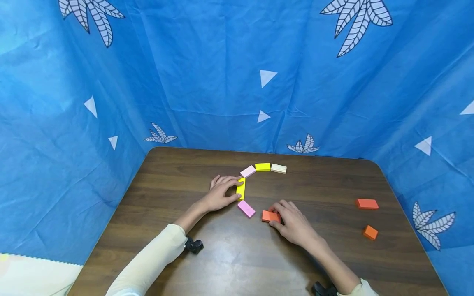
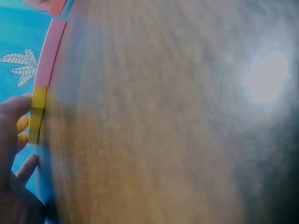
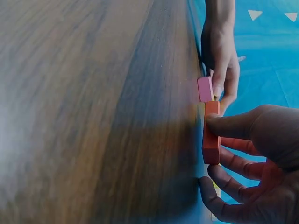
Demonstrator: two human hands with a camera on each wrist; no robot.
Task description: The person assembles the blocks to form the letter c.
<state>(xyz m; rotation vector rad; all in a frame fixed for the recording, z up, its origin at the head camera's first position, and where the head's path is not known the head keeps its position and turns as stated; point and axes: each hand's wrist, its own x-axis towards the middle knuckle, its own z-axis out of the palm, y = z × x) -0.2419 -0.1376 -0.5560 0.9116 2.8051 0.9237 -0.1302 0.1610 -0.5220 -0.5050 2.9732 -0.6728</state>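
Note:
My left hand (image 1: 217, 195) pinches a yellow block (image 1: 241, 190) lengthwise on the table, thumb at its near end and a fingertip at its far end. Just off that near end lies a pink block (image 1: 246, 209), set at a slant. To its right, my right hand (image 1: 295, 225) grips an orange-red block (image 1: 269, 216) between thumb and fingers. A gap separates this block from the pink one. In the right wrist view the thumb presses along one face of the orange-red block (image 3: 212, 135). The left wrist view shows the yellow block (image 2: 37, 114) meeting the pink block (image 2: 50, 56).
Beyond my left hand, a pale pink block (image 1: 247, 171), another yellow block (image 1: 262, 167) and a cream block (image 1: 278, 168) continue the curved row. On the right side of the brown table (image 1: 318, 181) lie a red block (image 1: 367, 204) and an orange block (image 1: 370, 232). Blue curtains (image 1: 207, 82) surround it.

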